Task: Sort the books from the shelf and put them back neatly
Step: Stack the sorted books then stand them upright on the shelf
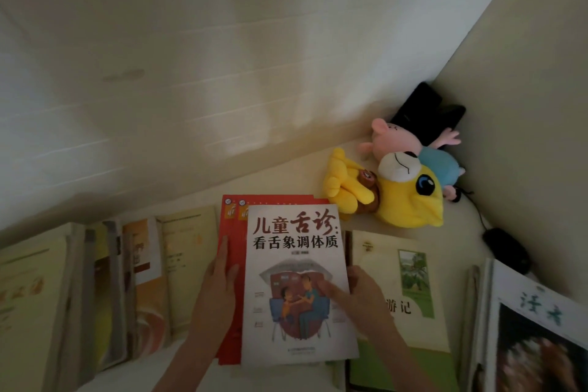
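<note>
Both hands are on the middle pile: the left hand [219, 286] lies flat with straight fingers on the red books [230, 232], pressing them down and gripping nothing. The right hand [359, 293] holds the right edge of the white book [296, 264], thumb across the cover; its fingers curl at the edge, and their tips are hidden. The white book lies face up on top of the red books, a little to their right, so the red covers show along its left and top edges.

This looks like the sorting step, with one pile being squared and nothing yet going back on a shelf. No shelf is in view. The next move probably calls for sliding the white book left until its edges meet the red ones, while the flat hand keeps the pile from shifting.

Around the pile, a row of pale books [143, 264] overlaps to the left, and a green-and-cream book [410, 280] lies just beside it on the right. All rest on a pale table [286, 181] set into a dim corner of light walls [191, 73]. A yellow plush toy [404, 197] and a pink plush toy [394, 137] sit in the corner, and a black mouse [506, 248] lies by the right wall
</note>
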The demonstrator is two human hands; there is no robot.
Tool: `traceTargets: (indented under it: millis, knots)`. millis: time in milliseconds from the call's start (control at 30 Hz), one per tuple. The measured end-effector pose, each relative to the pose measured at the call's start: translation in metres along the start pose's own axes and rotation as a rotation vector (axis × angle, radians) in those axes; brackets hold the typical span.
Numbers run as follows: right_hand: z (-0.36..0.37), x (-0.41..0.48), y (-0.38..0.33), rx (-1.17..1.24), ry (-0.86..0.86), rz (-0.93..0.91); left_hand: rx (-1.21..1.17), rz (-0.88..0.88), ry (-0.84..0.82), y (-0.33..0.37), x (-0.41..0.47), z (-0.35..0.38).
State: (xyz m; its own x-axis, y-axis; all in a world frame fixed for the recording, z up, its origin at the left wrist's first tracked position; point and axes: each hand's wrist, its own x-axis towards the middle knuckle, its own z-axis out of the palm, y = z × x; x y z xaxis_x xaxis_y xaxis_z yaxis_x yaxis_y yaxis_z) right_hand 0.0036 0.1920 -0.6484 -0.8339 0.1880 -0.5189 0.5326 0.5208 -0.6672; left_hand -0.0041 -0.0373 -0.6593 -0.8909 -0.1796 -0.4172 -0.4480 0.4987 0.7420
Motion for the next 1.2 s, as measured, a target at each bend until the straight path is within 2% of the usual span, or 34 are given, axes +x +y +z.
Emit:
traceTargets:
  millis: [200,367,467,567,767,867,900,933,967,1000,1033,1133,1200]
  knots:
    - [-0.021,-0.007,0.007,0.066,0.084,-0.082,-0.081,-0.085,0.019,0.003,-0.003,0.0]
    - [-0.082,-0.01,0.067,0.147,0.144,0.115,-0.133,-0.084,-0.004,0.003,-0.003,-0.001]
    - [-0.098,-0.014,0.099,0.014,0.24,0.239,-0.128,-0.061,0.002,0.003,-0.005,0.001]
    - [-0.1,-0.016,0.116,-0.087,0.268,0.271,-0.105,-0.061,-0.009,0.001,-0.003,0.002]
    - [-0.092,-0.019,0.113,-0.184,0.359,0.23,-0.161,-0.053,-0.029,-0.001,0.001,0.001]
    - [-0.09,-0.026,0.107,-0.439,0.459,0.238,-0.209,-0.067,-0.06,-0.004,0.002,0.0]
    - [-0.087,-0.027,0.101,-0.444,0.52,0.171,-0.246,-0.093,-0.071,-0.005,0.003,-0.002]
    - [-0.08,-0.03,0.087,-0.303,0.543,0.091,-0.307,-0.139,-0.086,-0.009,0.006,-0.005]
    - [-0.071,-0.031,0.067,-0.101,0.499,0.012,-0.392,-0.203,-0.103,-0.012,0.01,-0.008]
    - [-0.057,-0.032,0.047,0.125,0.38,-0.017,-0.471,-0.269,-0.13,-0.015,0.014,-0.012]
    - [-0.041,-0.03,0.027,0.237,0.246,-0.025,-0.506,-0.301,-0.157,-0.014,0.016,-0.016]
    - [0.006,-0.014,-0.008,0.306,-0.094,-0.046,-0.481,-0.286,-0.116,-0.004,0.016,-0.014]
    - [0.029,-0.005,-0.016,0.231,-0.177,-0.023,-0.47,-0.281,-0.041,0.0,0.013,-0.006]
